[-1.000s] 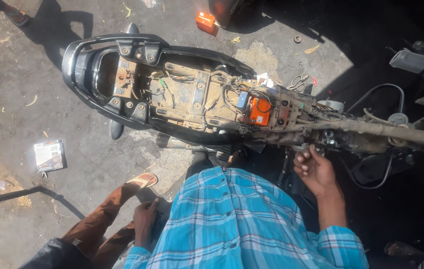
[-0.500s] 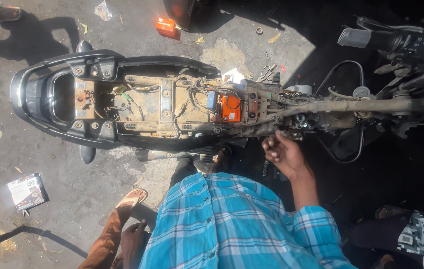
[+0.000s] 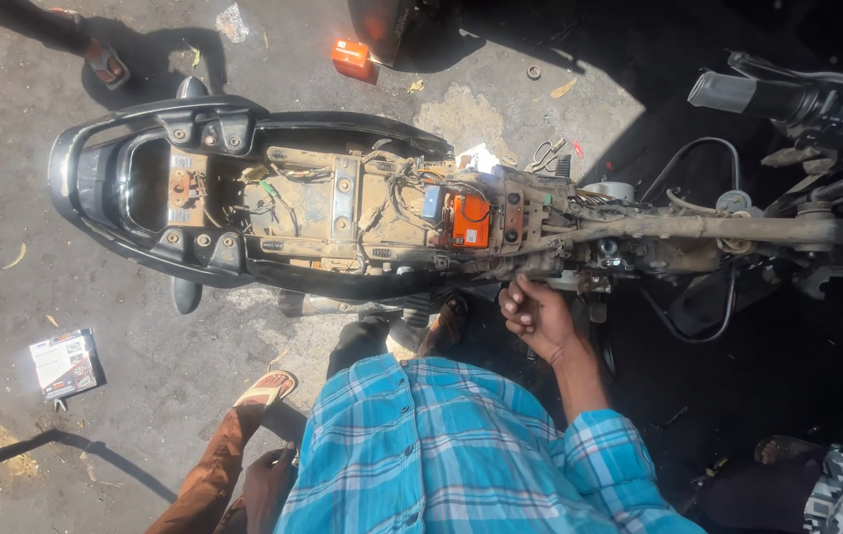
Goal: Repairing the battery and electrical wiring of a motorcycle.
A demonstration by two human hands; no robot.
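Repair work on a stripped motorcycle frame (image 3: 342, 213) is the step in hand: the bike lies across the view with seat and panels off, its bare, dusty spine and tangled wiring exposed, an orange box-shaped part (image 3: 470, 220) seated near the middle of the frame and the handlebar grip (image 3: 738, 94) up at the right. The person, in a blue checked shirt, reaches the right hand (image 3: 538, 318) up to the underside of the frame, just below the orange part and beside the engine area; its fingers (image 3: 515, 303) are curled together against the metal, though whether they pinch a small fastener or only press on the frame cannot be told (the shadow there hides the contact). The left hand (image 3: 268, 485) hangs low by the brown trouser knee, well apart from the bike; whether its fingers are apart or together cannot be told. A small box (image 3: 65, 364) lies on the concrete ground to the left, an orange-red lens (image 3: 352, 57) lies beyond the frame, and pliers or scissors (image 3: 543, 153) rest on the ground near the frame's far side. Judging from this, the job sits at an early, feeling-out stage, and the next move calls for a firm, blind grip in a cramped, dark spot, probably with a tool fetched from nearby.
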